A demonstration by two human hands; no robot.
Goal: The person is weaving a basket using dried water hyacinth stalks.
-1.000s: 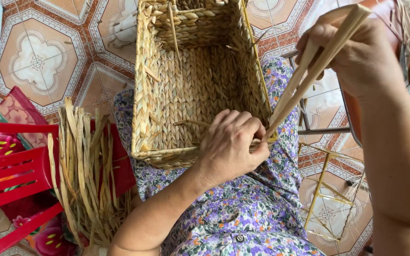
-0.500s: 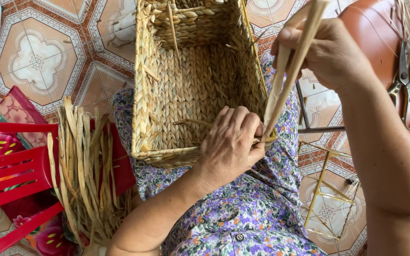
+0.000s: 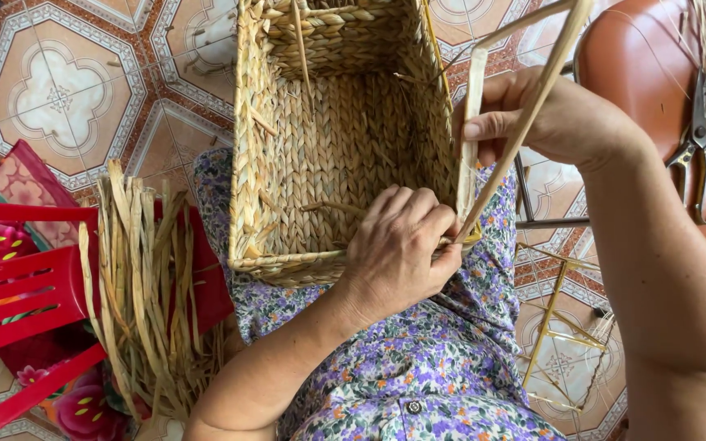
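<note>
Pinched between thumb and fingers of the right hand (image 3: 565, 122) are two pale straw strands (image 3: 525, 122), which run down and to the left from above the hand to the near right corner of the basket (image 3: 328, 139). One strand is flat and wide, just inside the thumb; the other is thinner and crosses the hand on a slant. Both meet the rim at the point where the left hand (image 3: 398, 249) sits.

That left hand is curled over the near rim, knuckles up, fingers closed on the corner and pressing the weave where the strands enter; whether it grips the strand ends themselves cannot be told, as the fingers hide them.

The basket is rectangular, woven of tan braided fibre, and rests on the person's lap on a purple flowered dress (image 3: 418, 367), its open side facing up. Loose strand ends stick out inside it.

Left of the lap, a bundle of dried straw (image 3: 145, 278) lies across a red plastic chair (image 3: 26, 294), fanned out, just beside the basket's near left corner. Right of the right arm, scissors (image 3: 700, 147) lie on a brown seat (image 3: 639, 65), well apart from the basket. A thin wire frame (image 3: 561, 327) stands on the patterned tile floor (image 3: 59, 90) below the right forearm.
</note>
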